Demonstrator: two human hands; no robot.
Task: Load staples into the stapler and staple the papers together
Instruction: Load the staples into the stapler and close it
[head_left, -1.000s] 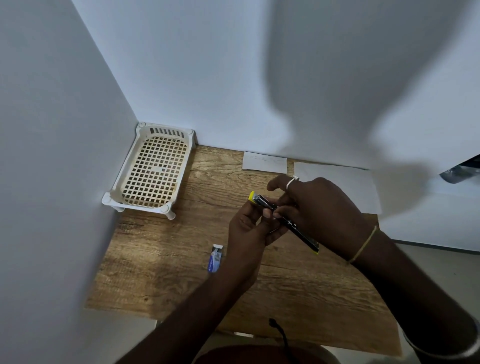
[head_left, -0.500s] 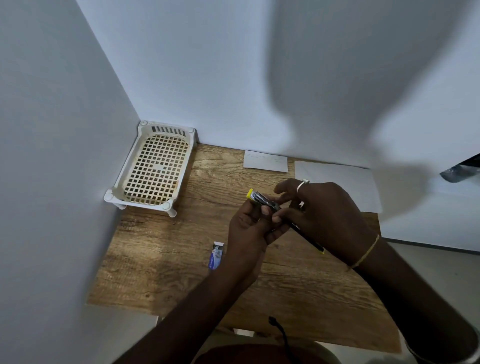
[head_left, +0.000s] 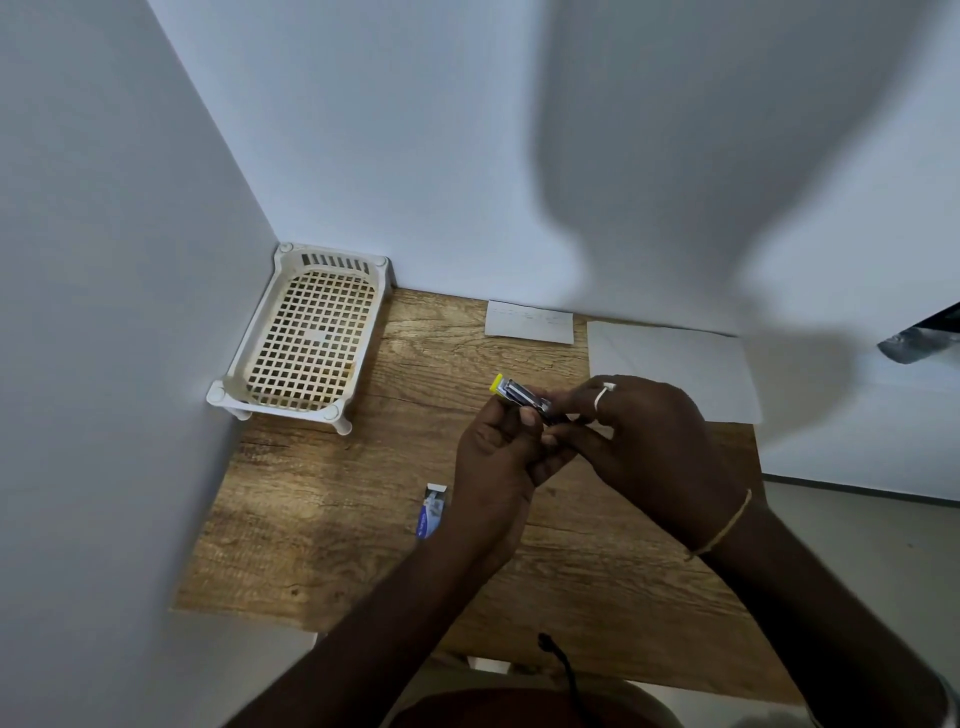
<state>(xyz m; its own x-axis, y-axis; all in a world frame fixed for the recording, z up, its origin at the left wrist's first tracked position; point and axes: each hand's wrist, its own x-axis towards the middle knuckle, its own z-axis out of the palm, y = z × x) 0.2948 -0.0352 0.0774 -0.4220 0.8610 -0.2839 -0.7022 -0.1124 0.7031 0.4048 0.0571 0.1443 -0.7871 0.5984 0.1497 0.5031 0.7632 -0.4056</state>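
Stapler (head_left: 521, 397) in both hands sits lifted clear of the wooden tabletop (head_left: 332, 519), its yellow tip pointing up and away toward the far left. The left hand (head_left: 496, 457) wraps around it from below, thumb pressed on its upper side, which looks like a steadying grip so the metal magazine channel faces up. The right hand (head_left: 644, 441), a ring on one finger, closes in on the nearer end of the stapler with fingertips pinched together; whether they pinch a strip of staples or the stapler's own top arm is hidden by the fingers. My reading is that loading is under way and not finished. The small blue staple box (head_left: 430, 512) lies with its flap open on the tabletop just left of the left wrist, within easy reach for a refill. Two white paper sheets (head_left: 675, 369) wait unstapled against the back wall, beyond the hands. An empty cream lattice tray (head_left: 306, 332) stands in the far left corner, apart from everything.
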